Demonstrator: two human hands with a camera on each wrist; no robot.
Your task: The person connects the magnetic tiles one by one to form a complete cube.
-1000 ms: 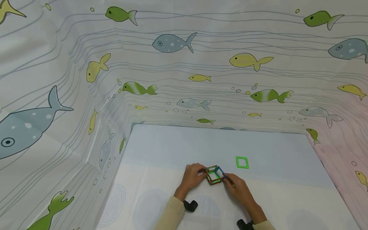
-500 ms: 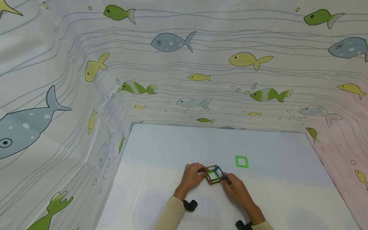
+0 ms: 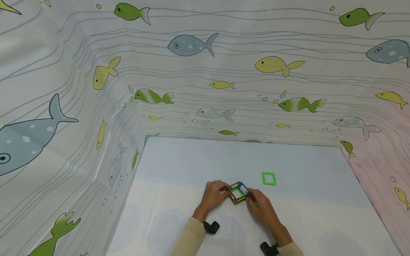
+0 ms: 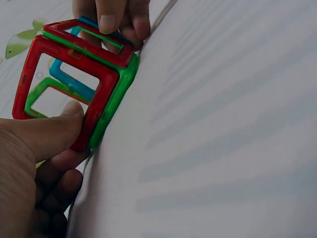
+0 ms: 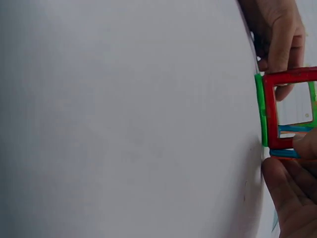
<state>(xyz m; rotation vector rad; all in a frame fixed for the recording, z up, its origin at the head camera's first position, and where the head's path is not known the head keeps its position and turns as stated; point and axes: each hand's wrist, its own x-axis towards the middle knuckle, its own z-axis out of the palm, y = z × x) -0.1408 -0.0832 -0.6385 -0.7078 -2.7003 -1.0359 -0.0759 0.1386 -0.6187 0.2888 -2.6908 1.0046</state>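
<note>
An open-framed box of square magnetic tiles (image 3: 236, 197) sits on the table, with red and blue sides and a green tile at its bottom. On its left, my left hand (image 3: 213, 196) grips a red tile (image 4: 106, 94), the thumb lying on the tile's face in the left wrist view. My right hand (image 3: 263, 209) pinches the box at the blue tile (image 3: 245, 188) on the right side. In the right wrist view its thumb reaches over the red frame (image 5: 270, 109). Fingers hide parts of the side tiles.
A loose green square tile (image 3: 269, 179) lies flat on the table (image 3: 198, 160), beyond the box and to its right. Fish-printed white sheeting (image 3: 179, 78) rises behind the table and at both sides. Black wrist mounts (image 3: 211, 227) sit on both wrists.
The blue tile's near end has swung inward and now meets the box's near right corner. My right hand has shifted slightly up and left with it. My left hand stays nearly still.
</note>
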